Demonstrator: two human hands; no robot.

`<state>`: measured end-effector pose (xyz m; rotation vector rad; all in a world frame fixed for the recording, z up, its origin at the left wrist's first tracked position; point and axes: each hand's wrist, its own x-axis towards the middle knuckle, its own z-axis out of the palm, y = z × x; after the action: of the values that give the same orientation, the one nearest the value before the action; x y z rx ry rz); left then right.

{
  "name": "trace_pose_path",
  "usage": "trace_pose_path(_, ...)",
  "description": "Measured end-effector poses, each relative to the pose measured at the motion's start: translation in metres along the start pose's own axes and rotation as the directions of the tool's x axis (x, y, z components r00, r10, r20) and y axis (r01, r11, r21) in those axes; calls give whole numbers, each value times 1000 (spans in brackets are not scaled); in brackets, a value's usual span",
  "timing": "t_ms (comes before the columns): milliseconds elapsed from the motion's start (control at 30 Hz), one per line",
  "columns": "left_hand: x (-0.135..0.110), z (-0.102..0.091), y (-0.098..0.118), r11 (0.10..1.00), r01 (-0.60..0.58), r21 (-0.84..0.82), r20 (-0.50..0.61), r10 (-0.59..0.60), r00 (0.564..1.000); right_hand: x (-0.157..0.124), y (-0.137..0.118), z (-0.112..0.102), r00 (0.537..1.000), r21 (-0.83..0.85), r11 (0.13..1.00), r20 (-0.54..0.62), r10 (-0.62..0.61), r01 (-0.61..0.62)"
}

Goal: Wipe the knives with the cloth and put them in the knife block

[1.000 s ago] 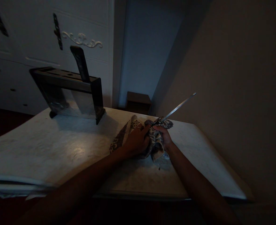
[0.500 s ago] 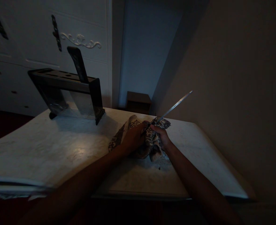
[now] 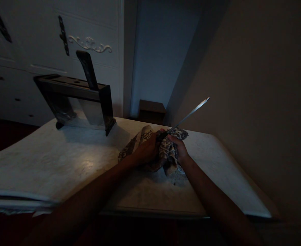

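Observation:
My left hand [image 3: 147, 150] is closed around the dark handle of a narrow-bladed knife [image 3: 191, 113]. Its long, shiny blade slants up and to the right, out over the table's far edge. A crumpled brown-and-cream patterned cloth [image 3: 167, 148] lies bunched under and between my hands. My right hand [image 3: 180, 147] is closed on this cloth beside the base of the blade, thumb on top. Dim light and the folds hide most of my fingers and part of the handle.
A knife block [image 3: 71, 89] with clear sides stands at the back left of the pale table [image 3: 76, 174], one black-handled knife [image 3: 87, 70] in it. Behind are white cabinet doors [image 3: 94, 20] and a small brown cabinet [image 3: 152, 107]. A wall [image 3: 255, 102] runs along the right.
The blade has turned slightly, so more of its bright face shows near the tip. My right hand has shifted a little to the right and down with the cloth.

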<state>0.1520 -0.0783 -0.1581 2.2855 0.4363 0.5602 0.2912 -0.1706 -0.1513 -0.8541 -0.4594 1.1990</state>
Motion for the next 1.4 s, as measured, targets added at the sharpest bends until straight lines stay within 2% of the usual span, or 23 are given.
trace_pose_path(167,0,-1,0,983,-173,-64,12,174,985,2,1,-2,1000,1,1000,-11,-23,23)
trace_pose_path(400,1,-2,0,997,-45,59,6,44,999,0,2,-1,997,-127,989,-1,-81,81)
trace_pose_path(567,1,0,0,995,-24,93,-29,27,999,-3,2,3,996,-155,984,1,-84,83)
trace_pose_path(700,1,0,2,993,-22,119,-65,30,997,-3,1,3,999,-125,991,-12,-39,37)
trace_pose_path(833,2,-2,5,987,23,161,-148,1,989,-3,-1,1,999,-67,997,5,38,-38)
trace_pose_path(1000,5,-4,3,1000,-11,5,-221,12,975,-3,-3,-1,998,-87,995,48,46,-42)
trace_pose_path(1267,6,-13,6,958,134,-254,-138,-173,975,-5,-8,-3,996,-139,987,18,84,-81)
trace_pose_path(1400,6,-15,5,923,183,-338,-135,-240,961,-6,-7,-1,999,-120,992,7,31,-30)
